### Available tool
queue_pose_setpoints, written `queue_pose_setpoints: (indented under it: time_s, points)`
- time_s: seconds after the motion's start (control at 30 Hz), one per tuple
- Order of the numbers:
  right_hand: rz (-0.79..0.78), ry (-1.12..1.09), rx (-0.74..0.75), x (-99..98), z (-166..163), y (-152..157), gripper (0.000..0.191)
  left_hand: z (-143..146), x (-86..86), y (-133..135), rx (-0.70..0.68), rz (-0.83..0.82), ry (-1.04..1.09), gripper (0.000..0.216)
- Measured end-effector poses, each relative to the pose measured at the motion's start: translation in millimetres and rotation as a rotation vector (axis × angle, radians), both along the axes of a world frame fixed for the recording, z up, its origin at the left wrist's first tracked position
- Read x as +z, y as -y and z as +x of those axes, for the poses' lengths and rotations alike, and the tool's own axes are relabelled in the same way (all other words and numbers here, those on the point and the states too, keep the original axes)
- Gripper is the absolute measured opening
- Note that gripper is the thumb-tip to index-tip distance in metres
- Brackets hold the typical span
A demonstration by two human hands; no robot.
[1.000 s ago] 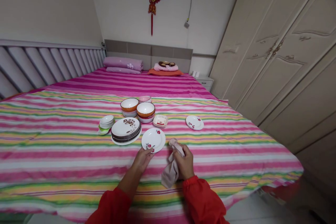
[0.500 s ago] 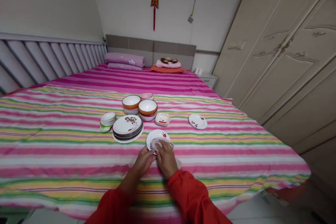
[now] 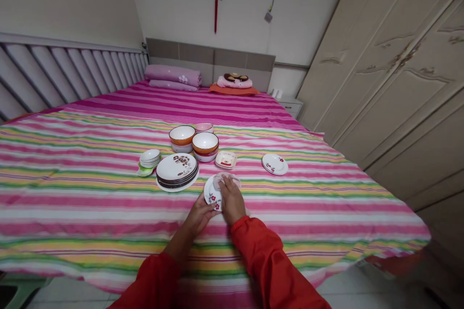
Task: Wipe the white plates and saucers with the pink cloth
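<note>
A small white plate with red flowers (image 3: pixel 212 193) rests on the striped bedspread (image 3: pixel 90 193) just in front of me. My left hand (image 3: pixel 200 214) grips its near edge with the fingers. My right hand (image 3: pixel 232 199) lies over the plate's right half and presses a pale pink cloth (image 3: pixel 220 181) onto it, the cloth showing past the fingertips. Both arms wear red sleeves.
Behind the plate stand a stack of large plates (image 3: pixel 177 171), a stack of small saucers (image 3: pixel 150 157), orange-rimmed bowls (image 3: pixel 205 145), a square dish (image 3: pixel 225 159) and another flowered plate (image 3: pixel 275 163). Pillows lie at the headboard. A wardrobe (image 3: pixel 395 72) fills the right side.
My right hand has carried the cloth from beside the plate onto it, further across its top. My left hand has kept hold of the near edge. The view has tilted downward.
</note>
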State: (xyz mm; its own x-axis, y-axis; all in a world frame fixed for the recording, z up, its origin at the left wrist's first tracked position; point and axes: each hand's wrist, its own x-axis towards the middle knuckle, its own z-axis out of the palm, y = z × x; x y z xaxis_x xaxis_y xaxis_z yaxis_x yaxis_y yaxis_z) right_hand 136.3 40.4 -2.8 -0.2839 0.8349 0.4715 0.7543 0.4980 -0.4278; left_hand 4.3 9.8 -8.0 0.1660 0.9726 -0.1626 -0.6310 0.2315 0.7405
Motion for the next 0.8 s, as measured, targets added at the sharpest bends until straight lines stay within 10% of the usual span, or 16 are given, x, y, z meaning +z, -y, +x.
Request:
queue_pose_setpoints:
  time_s: [0.4,0.8]
  points:
    - [0.087,-0.069,0.096,-21.8,9.7,61.0,0.055,3.0,-6.2,-2.4,0.071,-0.082,0.079,0.034]
    - [0.024,-0.026,0.064,-7.5,-14.9,9.9,0.056,3.7,-10.7,-6.6,0.068,-0.089,0.063,0.037]
